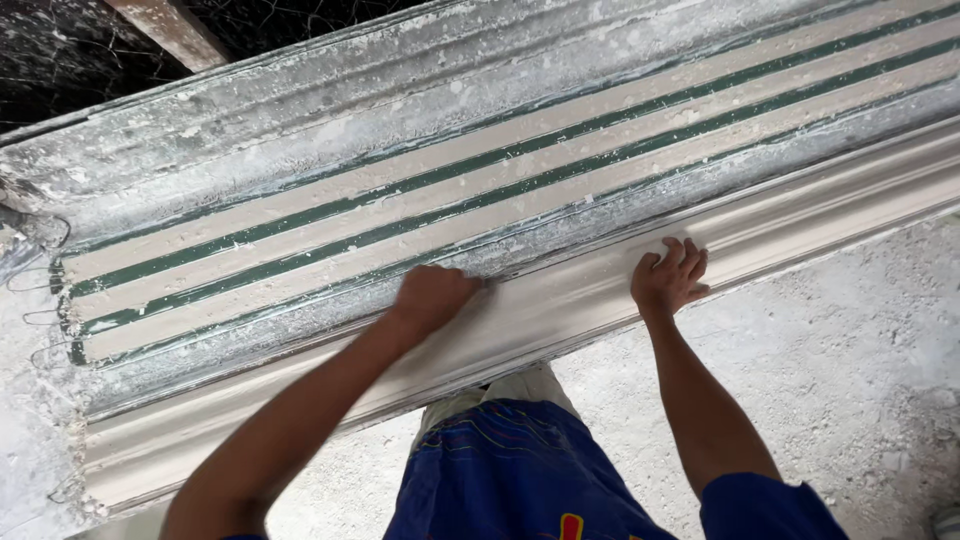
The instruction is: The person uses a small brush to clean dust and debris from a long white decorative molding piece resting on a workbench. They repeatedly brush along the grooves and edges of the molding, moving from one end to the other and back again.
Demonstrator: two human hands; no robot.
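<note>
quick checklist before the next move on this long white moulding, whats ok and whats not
1. Left hand on the white moulding: ok, closed fist pressing its upper edge.
2. Right hand steady: ok, fingers spread flat on the moulding.
3. Moulding seated along the green-striped mould bed: cannot tell, ends run out of view.
4. Tool in left hand: cannot tell, fist hides it.
5. Footing on the dusty floor: cannot tell, feet hidden.
</note>
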